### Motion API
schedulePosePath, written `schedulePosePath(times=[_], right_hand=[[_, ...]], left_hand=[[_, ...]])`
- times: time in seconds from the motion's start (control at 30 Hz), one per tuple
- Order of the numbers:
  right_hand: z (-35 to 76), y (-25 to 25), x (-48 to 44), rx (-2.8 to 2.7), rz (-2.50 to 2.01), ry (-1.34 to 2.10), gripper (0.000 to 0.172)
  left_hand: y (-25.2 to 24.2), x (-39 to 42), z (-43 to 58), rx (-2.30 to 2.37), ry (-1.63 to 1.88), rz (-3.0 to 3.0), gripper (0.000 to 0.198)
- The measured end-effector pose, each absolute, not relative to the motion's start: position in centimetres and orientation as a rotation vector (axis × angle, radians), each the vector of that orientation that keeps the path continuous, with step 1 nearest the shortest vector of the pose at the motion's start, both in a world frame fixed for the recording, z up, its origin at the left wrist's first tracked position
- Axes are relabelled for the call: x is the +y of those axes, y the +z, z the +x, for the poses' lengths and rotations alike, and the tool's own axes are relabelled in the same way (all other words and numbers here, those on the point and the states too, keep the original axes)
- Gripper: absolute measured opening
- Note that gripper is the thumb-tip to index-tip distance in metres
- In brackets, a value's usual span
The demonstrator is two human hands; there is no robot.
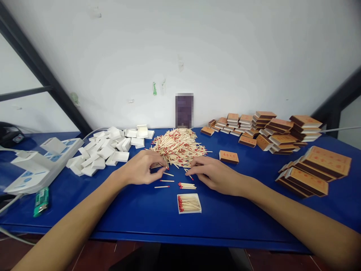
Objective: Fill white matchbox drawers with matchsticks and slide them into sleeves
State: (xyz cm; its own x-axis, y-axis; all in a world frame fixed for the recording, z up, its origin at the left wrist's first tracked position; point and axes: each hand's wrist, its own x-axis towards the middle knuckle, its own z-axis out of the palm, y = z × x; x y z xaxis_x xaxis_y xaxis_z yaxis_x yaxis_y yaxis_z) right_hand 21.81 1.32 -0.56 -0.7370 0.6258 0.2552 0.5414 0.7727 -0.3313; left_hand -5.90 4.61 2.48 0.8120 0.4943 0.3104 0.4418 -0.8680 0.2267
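Note:
A heap of red-tipped matches lies in the middle of the blue table. My left hand rests at the heap's near left edge, fingers curled and pinching at matches. My right hand lies at the heap's near right edge, fingers bent down onto loose matches. Between the hands a small bundle of matches and single sticks lie on the table. Just in front stands an open white tray partly filled with matches. One orange matchbox sleeve sits beside my right hand.
A pile of empty white trays sits at the back left, next to white power strips and a green lighter. Stacks of orange matchboxes fill the back right, with more at the right. A dark blurred object leans on the wall.

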Motion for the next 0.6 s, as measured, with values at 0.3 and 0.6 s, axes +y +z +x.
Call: schedulePosePath(times=[0.3, 0.6], right_hand=[[21.93, -0.56, 1.43, -2.657, -0.924, 0.324, 0.033], [22.38, -0.39, 1.81, -2.625, -0.979, 0.324, 0.018]], left_hand=[[2.16, 4.81, -6.02, 0.83, 0.652, 2.701, 0.018], [2.38, 4.82, -5.89, 0.811, 0.391, 2.785, 0.017]])
